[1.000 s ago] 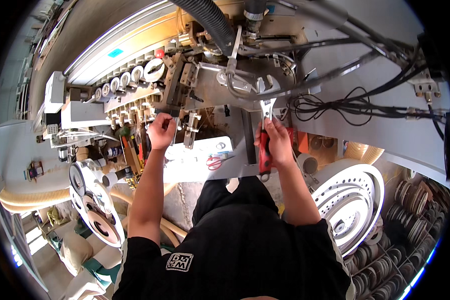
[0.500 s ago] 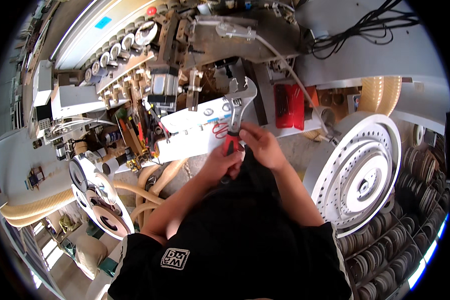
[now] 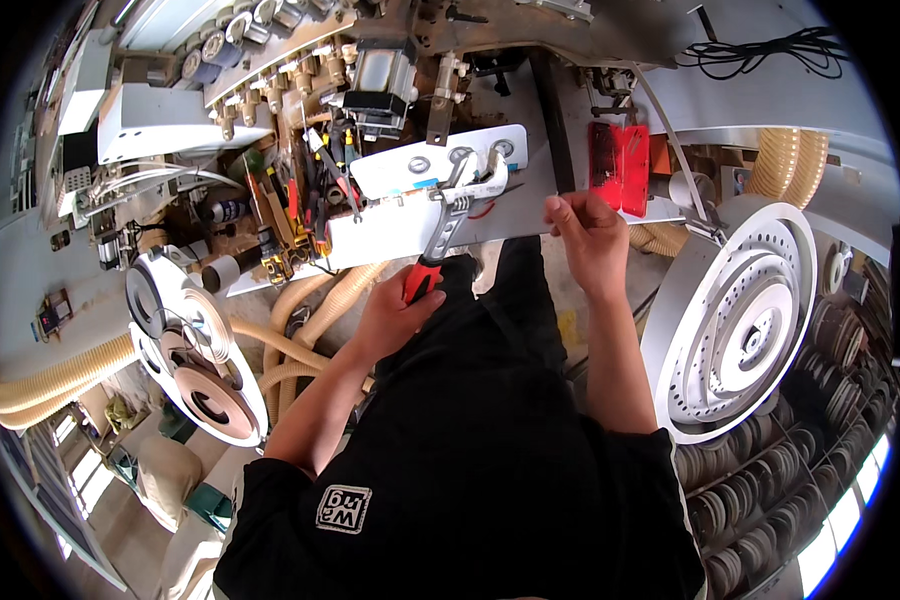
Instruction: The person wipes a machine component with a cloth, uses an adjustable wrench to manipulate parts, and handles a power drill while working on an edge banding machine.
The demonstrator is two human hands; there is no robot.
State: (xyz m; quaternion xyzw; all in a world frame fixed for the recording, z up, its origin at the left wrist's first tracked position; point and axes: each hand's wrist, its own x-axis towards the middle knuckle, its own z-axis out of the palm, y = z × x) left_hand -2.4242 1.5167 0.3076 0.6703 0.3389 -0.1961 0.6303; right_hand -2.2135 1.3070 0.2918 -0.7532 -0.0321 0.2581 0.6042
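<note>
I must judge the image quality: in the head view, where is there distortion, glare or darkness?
Head view: fisheye bends straight edges near the dark round rim; bright overexposed patches at lower left and lower right; left hand and adjustable wrench appear sharp and evenly lit.

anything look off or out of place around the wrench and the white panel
Nothing clearly damaged or spilled. The left hand holds the red-handled adjustable wrench, its head up over the white panel; the right hand is at the panel's right end. The one untidy spot is the hand tools heaped left of the panel.
</note>
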